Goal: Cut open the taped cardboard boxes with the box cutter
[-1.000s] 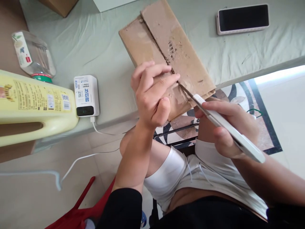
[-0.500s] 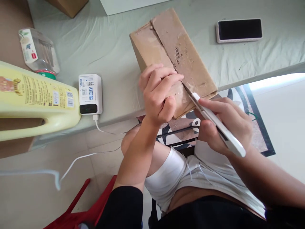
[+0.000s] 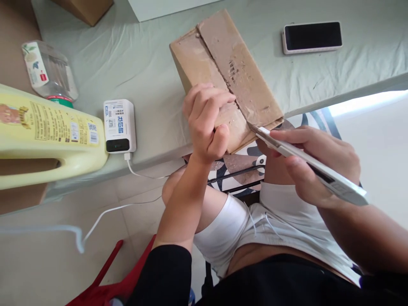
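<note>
A brown cardboard box (image 3: 255, 91) lies tilted at the table's front edge, with a long seam between its two flaps and torn, scuffed patches on the right flap. My left hand (image 3: 207, 123) presses on the left flap, fingers curled and fingertips near the seam. In my right hand (image 3: 325, 157) is a white utility knife (image 3: 346, 187), gripped along its handle. The blade's tip touches the seam close to the box's near end. How deep the blade goes in, I cannot tell.
A white power bank (image 3: 119, 123) with a cable stands left of the box, beside a yellow jug (image 3: 63, 127) and a clear plastic bottle (image 3: 51, 70). A phone (image 3: 312, 36) lies at the right. A red chair (image 3: 111, 284) is below.
My right hand has drawn the knife along the seam toward the box's near end, moving right. The left hand stays on the flap. The view has shifted slightly.
</note>
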Demonstrator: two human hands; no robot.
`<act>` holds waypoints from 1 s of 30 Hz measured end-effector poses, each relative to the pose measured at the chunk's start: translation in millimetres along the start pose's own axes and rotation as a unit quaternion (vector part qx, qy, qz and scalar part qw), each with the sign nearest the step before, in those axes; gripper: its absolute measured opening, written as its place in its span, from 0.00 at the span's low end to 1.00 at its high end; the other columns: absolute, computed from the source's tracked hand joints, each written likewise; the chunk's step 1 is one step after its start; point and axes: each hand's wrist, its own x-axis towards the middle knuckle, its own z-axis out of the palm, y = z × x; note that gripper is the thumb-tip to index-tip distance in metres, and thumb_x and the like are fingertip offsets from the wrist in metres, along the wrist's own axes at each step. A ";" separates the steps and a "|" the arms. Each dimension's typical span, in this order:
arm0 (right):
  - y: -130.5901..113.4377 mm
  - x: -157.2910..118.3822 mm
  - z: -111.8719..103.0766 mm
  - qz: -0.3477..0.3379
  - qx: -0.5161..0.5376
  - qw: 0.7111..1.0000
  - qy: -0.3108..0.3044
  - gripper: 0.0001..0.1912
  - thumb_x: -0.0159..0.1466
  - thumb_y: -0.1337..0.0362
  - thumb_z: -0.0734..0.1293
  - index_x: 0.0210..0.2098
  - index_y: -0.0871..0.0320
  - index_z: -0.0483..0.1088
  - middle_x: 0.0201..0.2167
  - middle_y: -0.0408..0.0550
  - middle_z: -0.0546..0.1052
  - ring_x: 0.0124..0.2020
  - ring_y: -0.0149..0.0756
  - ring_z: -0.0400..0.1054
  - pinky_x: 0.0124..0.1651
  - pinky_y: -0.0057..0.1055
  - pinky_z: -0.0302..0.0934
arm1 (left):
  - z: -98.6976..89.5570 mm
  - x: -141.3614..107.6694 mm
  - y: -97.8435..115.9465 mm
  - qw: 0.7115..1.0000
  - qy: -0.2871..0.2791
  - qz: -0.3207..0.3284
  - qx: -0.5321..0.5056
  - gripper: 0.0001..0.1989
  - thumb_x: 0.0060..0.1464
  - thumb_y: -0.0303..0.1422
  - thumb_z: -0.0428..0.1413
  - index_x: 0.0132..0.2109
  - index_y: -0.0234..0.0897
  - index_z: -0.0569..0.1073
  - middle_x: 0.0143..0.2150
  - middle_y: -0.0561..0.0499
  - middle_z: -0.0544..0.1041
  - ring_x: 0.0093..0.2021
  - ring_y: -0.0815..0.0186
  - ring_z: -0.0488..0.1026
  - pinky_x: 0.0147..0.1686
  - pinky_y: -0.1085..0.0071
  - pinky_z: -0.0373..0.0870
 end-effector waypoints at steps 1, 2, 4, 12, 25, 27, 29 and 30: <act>-1.7 0.3 -2.1 0.003 -0.003 1.000 -0.002 0.15 0.68 0.54 0.63 0.46 0.56 0.75 0.33 0.46 0.79 0.33 0.34 0.75 0.37 0.34 0.67 | 1.0 -0.1 -0.3 1.000 0.005 -0.001 0.003 0.16 0.60 0.43 0.44 0.44 0.45 0.74 0.38 0.45 0.77 0.43 0.53 0.70 0.52 0.48 0.67; -3.3 0.5 -4.4 0.007 -0.006 1.000 -0.005 0.15 0.68 0.54 0.63 0.46 0.55 0.75 0.34 0.46 0.79 0.33 0.34 0.75 0.37 0.35 0.68 | 1.9 -0.5 -0.6 1.000 0.006 -0.007 0.013 0.16 0.61 0.44 0.43 0.43 0.45 0.73 0.38 0.45 0.76 0.43 0.53 0.70 0.52 0.47 0.67; -5.5 0.2 -9.2 0.015 -0.009 1.000 -0.012 0.13 0.69 0.55 0.61 0.46 0.52 0.74 0.35 0.45 0.80 0.35 0.35 0.75 0.37 0.35 0.68 | 3.0 -1.9 -1.4 0.999 -0.005 -0.030 0.045 0.20 0.62 0.49 0.39 0.42 0.46 0.72 0.37 0.45 0.75 0.42 0.52 0.70 0.52 0.45 0.66; 4.1 -8.4 -16.7 0.002 0.060 0.997 0.048 0.15 0.68 0.52 0.62 0.48 0.48 0.76 0.27 0.45 0.76 0.25 0.34 0.71 0.22 0.34 0.61 | 4.1 0.0 -8.9 1.000 0.014 0.009 0.015 0.16 0.60 0.43 0.44 0.42 0.44 0.73 0.37 0.44 0.75 0.42 0.53 0.68 0.50 0.47 0.66; 151.2 22.7 29.4 0.042 -0.248 0.966 -0.067 0.28 0.63 0.57 0.62 0.62 0.50 0.64 0.54 0.55 0.77 0.55 0.51 0.71 0.52 0.48 0.68 | -15.3 -10.5 -44.9 0.997 0.046 -0.044 0.047 0.26 0.60 0.57 0.42 0.44 0.42 0.72 0.48 0.43 0.72 0.60 0.49 0.64 0.66 0.42 0.53; 160.1 33.1 36.4 0.059 -0.249 0.962 -0.095 0.29 0.63 0.61 0.61 0.65 0.49 0.62 0.59 0.55 0.73 0.61 0.54 0.66 0.57 0.53 0.65 | -21.8 -11.8 -50.8 0.996 0.061 -0.050 0.046 0.27 0.60 0.58 0.42 0.45 0.42 0.72 0.50 0.44 0.71 0.61 0.51 0.64 0.66 0.42 0.54; 159.2 41.2 41.8 0.081 -0.252 0.957 -0.117 0.29 0.64 0.65 0.60 0.65 0.50 0.63 0.64 0.56 0.68 0.67 0.59 0.60 0.60 0.62 0.61 | -29.2 -13.4 -57.5 0.994 0.077 -0.080 0.025 0.26 0.59 0.58 0.45 0.46 0.43 0.72 0.52 0.45 0.70 0.60 0.52 0.64 0.66 0.44 0.56; 155.8 44.3 44.2 0.090 -0.252 0.955 -0.125 0.29 0.64 0.66 0.59 0.64 0.50 0.64 0.66 0.56 0.65 0.69 0.61 0.57 0.60 0.65 0.60 | -33.1 -14.9 -62.1 0.990 0.089 -0.109 0.012 0.25 0.59 0.58 0.45 0.46 0.44 0.72 0.53 0.46 0.70 0.61 0.51 0.64 0.66 0.44 0.56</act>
